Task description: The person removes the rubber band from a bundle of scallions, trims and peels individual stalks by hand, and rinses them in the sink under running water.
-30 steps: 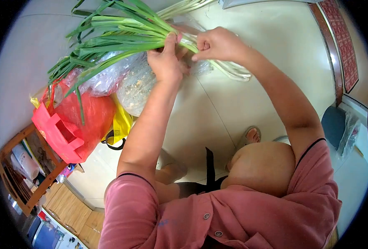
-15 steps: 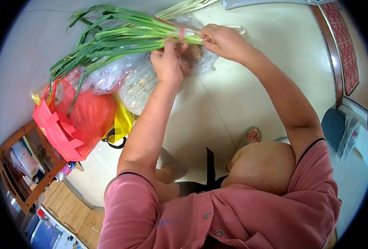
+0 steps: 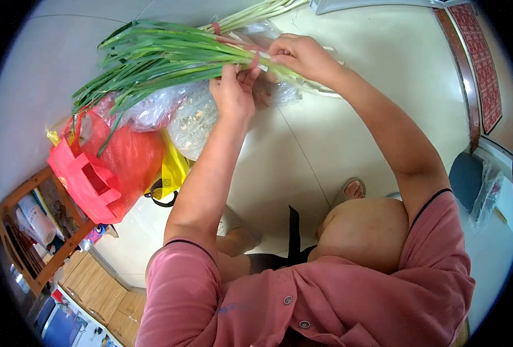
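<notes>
A bunch of long green scallions [image 3: 175,56], bound with a pink band [image 3: 255,59], lies across the upper middle, leaves to the left and pale stems to the right. My left hand [image 3: 233,92] holds its lower edge just left of the band, thumb up against the stalks. Closed over the stems right of the band is my right hand [image 3: 305,56], its fingertips partly hidden. Behind the bunch rests another bundle of pale stalks [image 3: 256,16] with its own reddish band. Beneath my left hand sits a clear plastic bag [image 3: 192,121] with something pale and speckled inside.
A red bag [image 3: 135,156] and a yellow bag [image 3: 174,162] stand on the tiled floor [image 3: 285,144] at left. Below them is a brown wooden rack [image 3: 65,248] with assorted items. A dark grey object [image 3: 466,180] is at right, beside crumpled clear plastic.
The scallion bunch has come down slightly, and its pale stem ends now show below my right hand. My right hand has shifted a little left. My left hand is slightly lower.
</notes>
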### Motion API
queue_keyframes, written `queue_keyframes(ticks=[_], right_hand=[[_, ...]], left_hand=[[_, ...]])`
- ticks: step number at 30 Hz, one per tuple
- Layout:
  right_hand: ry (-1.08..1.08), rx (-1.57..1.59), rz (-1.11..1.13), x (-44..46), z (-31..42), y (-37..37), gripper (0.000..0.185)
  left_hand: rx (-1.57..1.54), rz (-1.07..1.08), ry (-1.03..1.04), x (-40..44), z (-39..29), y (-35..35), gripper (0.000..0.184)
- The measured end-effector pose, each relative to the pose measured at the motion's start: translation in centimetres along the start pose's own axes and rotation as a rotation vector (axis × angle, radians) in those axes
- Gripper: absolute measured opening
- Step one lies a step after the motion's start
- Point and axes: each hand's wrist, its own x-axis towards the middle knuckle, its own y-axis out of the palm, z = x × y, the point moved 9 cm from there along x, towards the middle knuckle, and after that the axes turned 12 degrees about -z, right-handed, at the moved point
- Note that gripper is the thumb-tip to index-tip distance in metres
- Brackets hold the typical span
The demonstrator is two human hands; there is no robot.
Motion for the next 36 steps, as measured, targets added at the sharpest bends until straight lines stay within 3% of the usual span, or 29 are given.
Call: queue_keyframes(ticks=[2, 6, 12, 18, 21, 29, 32, 36], right_hand=[[0.070, 0.010, 0.032, -0.2, -0.6, 0.7, 0.015], [-0.042, -0.153, -0.035, -0.4, 0.5, 0.9, 0.013], [-0.090, -0.192, -0.069, 0.2, 0.2, 0.1, 0.012], [-0.051, -0.154, -0.008, 0.3, 0.5, 0.1, 0.012], [-0.046, -0.201, -0.005, 0.2, 0.8, 0.3, 0.011], [-0.203, -0.246, -0.199, 0.5, 2.5, -1.1, 0.014], [-0.333, -0.243, -0.152, 0.1, 3.8, -0.4, 0.015], [-0.286, -0.234, -0.180, -0.4, 4.0, -0.1, 0.016]], left_hand=[[0.013, 0.001, 0.011, -0.4, -0.2, 0.3, 0.030], [0.171, -0.038, 0.080, -0.9, -0.4, 0.3, 0.033], [0.079, -0.004, 0.086, -0.8, -0.1, 0.8, 0.036], [-0.055, -0.075, -0.131, 0.2, 1.6, -0.6, 0.033], [-0.080, -0.116, -0.130, 0.1, 1.6, -0.9, 0.033], [0.017, -0.068, -0.038, -0.5, 0.1, 0.1, 0.037], [0.007, -0.071, 0.007, -0.5, -0.2, 0.3, 0.040], [0.086, -0.088, 0.055, -0.5, -0.7, 0.4, 0.044]])
